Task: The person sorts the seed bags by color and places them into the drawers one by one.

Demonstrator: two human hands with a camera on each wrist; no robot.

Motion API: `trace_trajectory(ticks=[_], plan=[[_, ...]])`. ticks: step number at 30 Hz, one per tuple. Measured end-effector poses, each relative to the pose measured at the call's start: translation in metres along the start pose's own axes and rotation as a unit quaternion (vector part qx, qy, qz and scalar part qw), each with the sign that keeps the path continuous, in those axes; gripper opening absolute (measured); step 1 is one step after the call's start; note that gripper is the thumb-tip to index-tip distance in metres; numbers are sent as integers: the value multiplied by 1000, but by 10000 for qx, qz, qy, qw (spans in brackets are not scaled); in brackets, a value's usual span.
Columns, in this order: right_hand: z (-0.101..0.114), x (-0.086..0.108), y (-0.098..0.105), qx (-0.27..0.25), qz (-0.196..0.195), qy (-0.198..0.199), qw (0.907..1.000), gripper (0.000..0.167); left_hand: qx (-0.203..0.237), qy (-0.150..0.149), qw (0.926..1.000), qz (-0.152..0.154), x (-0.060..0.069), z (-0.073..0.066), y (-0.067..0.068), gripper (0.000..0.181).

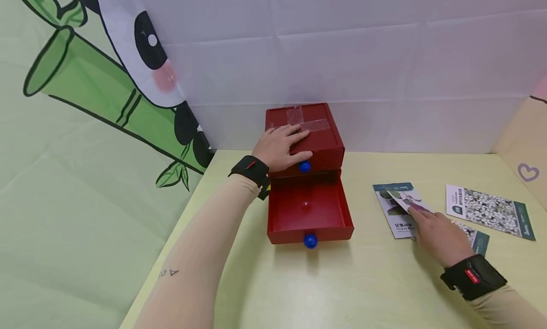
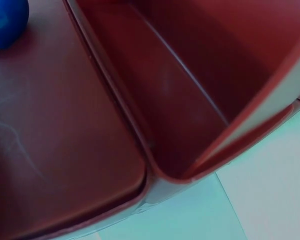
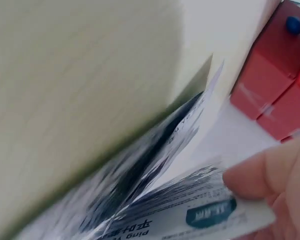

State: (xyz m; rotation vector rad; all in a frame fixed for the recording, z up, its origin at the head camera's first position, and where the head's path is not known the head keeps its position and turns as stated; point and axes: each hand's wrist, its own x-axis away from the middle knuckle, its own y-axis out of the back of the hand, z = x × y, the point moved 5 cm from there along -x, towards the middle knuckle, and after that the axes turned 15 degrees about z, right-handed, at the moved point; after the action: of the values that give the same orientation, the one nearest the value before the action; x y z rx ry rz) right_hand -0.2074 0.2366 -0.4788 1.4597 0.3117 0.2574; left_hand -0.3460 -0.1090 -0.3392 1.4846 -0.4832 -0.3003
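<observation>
My left hand [image 1: 279, 148] rests on top of a red two-drawer box [image 1: 326, 139], its fingers spread and the thumb near the upper blue knob [image 1: 305, 166]. Below, the lower drawer [image 1: 311, 234] is pulled out and nothing lies in it. To the right, my right hand [image 1: 444, 236] pinches a printed seed packet [image 1: 403, 199] between thumb and fingers, its far end tilted over another packet [image 1: 402, 228]. A further packet [image 1: 482, 243] lies partly hidden under this hand. In the left wrist view the left hand is out of sight.
At the right lies a packet with white flowers [image 1: 491, 211] on the pale wooden table [image 1: 333, 291]. A white cloth backdrop [image 1: 342, 63] stands close behind the box, and a green printed cloth [image 1: 85, 201] borders the table's left edge.
</observation>
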Motion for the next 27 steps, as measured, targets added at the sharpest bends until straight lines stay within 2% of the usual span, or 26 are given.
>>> trace_trajectory(ticks=[4, 7, 12, 16, 23, 27], plan=[[13, -7, -2, -70, -185, 178, 9996, 45, -21, 44, 10000, 14, -2, 1, -1, 72], [22, -14, -5, -232, -136, 187, 9995, 42, 4, 48, 10000, 18, -3, 0, 0, 72], [37, -24, -15, -541, 372, 120, 9978, 48, 21, 67, 10000, 12, -5, -1, 1, 72], [50, -28, -25, -884, 780, 251, 9927, 50, 29, 49, 10000, -14, -6, -2, 0, 72], [67, -36, -30, -1395, 920, 430, 9850, 47, 82, 67, 9999, -30, -5, -2, 1, 71], [79, -40, -32, -1458, 1004, 487, 9830, 45, 85, 68, 9999, -30, -4, -2, 1, 71]])
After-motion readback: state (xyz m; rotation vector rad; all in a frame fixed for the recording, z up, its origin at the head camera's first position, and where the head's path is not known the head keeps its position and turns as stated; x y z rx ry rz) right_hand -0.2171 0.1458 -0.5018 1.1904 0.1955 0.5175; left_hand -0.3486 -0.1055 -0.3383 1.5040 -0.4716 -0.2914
